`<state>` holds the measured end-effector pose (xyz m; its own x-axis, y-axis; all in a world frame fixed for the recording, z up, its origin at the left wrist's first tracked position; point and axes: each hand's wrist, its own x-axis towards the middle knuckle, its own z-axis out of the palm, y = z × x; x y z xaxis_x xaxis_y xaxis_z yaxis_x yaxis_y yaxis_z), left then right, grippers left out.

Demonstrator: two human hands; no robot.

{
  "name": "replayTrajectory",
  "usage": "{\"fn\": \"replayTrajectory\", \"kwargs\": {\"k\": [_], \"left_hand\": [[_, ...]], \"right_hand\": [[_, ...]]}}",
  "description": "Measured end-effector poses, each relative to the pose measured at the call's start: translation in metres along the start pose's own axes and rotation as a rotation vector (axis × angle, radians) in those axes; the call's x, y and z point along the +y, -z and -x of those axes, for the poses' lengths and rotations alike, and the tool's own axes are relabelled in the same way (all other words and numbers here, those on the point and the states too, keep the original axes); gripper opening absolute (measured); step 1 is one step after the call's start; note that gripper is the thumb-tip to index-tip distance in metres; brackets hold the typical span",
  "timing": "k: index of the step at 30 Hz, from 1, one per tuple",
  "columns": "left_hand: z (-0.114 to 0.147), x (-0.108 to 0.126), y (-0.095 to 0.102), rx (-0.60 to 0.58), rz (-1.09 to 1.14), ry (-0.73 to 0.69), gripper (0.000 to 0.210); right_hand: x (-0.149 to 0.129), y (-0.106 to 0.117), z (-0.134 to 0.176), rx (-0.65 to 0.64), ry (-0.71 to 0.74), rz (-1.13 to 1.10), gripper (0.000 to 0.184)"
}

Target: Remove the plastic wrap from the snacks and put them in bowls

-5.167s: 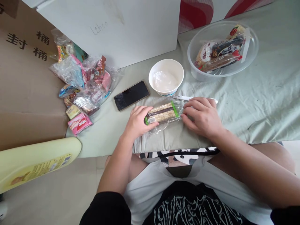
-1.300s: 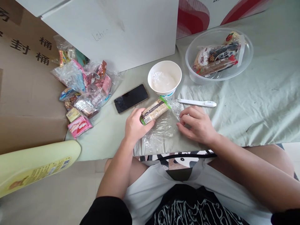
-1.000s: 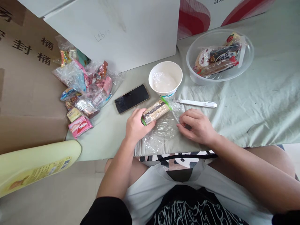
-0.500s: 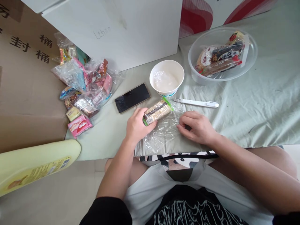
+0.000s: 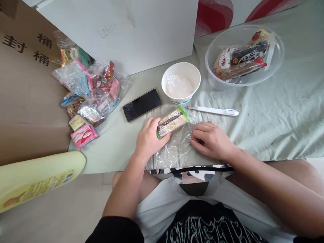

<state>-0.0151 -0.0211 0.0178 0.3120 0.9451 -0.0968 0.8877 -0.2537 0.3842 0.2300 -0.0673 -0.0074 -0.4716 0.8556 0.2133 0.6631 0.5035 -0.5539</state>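
My left hand (image 5: 149, 137) is closed round one end of a wrapped snack pack (image 5: 173, 122) with green ends, a dark stripe and a barcode. The pack lies at a slant on the green cloth, its far end pointing up and right. Under and beside it spreads crumpled clear plastic film (image 5: 174, 148). My right hand (image 5: 211, 139) rests at the film's right side with curled fingers, its fingertips closed on the film's edge. A white utility knife (image 5: 215, 111) lies just beyond my right hand, and a white paper bowl (image 5: 181, 82) with clear plastic inside stands behind the pack.
A black phone (image 5: 142, 104) lies left of the bowl. Packaged snacks in clear bags (image 5: 91, 98) are heaped at the left, against a cardboard box (image 5: 30, 98). A clear plastic tub (image 5: 211, 76) of wrapped snacks stands back right. A white box (image 5: 121, 33) borders the back.
The camera view has shifted slightly. Both hands keep nearly the same place and hold, and the snack pack has barely moved.
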Motion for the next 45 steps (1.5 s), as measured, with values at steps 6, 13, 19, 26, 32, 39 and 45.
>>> {"fn": "replayTrajectory", "kwargs": {"k": [6, 13, 19, 26, 32, 39, 45], "left_hand": [[-0.001, -0.003, -0.003, 0.036, 0.064, -0.022, 0.045], [0.0, 0.001, -0.011, 0.206, 0.396, -0.103, 0.042], [0.003, 0.009, -0.02, 0.153, 0.382, -0.132, 0.046], [0.0, 0.005, -0.02, 0.048, 0.339, -0.18, 0.059], [0.001, 0.007, -0.016, -0.089, 0.623, -0.17, 0.046], [0.001, 0.009, -0.027, -0.023, 0.806, 0.049, 0.045], [0.006, 0.014, -0.027, 0.085, 0.546, 0.008, 0.032]], "right_hand": [[0.001, -0.002, 0.0, -0.012, 0.012, 0.015, 0.027], [0.004, -0.006, 0.002, 0.198, -0.029, -0.227, 0.039], [0.006, -0.008, 0.004, 0.199, -0.023, -0.372, 0.062], [0.002, 0.0, 0.0, 0.119, -0.135, -0.252, 0.045], [0.002, -0.006, -0.002, 0.257, -0.168, -0.267, 0.037], [0.003, -0.009, -0.004, 0.272, -0.255, -0.338, 0.045], [0.002, -0.007, -0.006, 0.235, -0.297, -0.322, 0.045]]}}
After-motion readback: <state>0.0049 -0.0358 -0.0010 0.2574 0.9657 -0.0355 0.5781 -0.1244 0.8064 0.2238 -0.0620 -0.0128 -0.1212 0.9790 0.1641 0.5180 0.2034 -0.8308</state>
